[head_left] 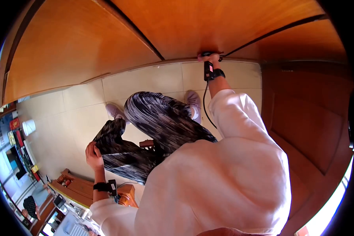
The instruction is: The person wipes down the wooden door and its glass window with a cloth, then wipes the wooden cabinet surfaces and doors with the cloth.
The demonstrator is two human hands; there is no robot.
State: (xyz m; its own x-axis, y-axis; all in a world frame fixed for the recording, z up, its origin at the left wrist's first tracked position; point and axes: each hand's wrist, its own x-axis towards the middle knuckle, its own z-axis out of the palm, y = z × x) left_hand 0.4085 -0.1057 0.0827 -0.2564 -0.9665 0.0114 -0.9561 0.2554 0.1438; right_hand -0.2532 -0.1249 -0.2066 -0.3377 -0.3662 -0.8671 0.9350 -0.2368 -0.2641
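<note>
My left hand [94, 155] lies on the patterned dark trouser leg [120, 153] at my knee, with its fingers bent over the cloth and nothing seen in them. My right hand [211, 58] reaches out to the foot of the orange-brown wooden panel [192, 27]. A small dark object [207, 53] shows at its fingers, against the panel's lower edge; it is too small and shadowed to name. Each wrist wears a black strap with a small device, and a cable [205, 106] runs down from the right one.
A dark brown wooden door [306, 114] stands to the right. Pale floor tiles [153, 78] lie under my shoes. A white bucket [28, 127] stands at the far left, near shelves of goods. Behind my left arm is wooden furniture [74, 185]; a person [30, 207] is farther off.
</note>
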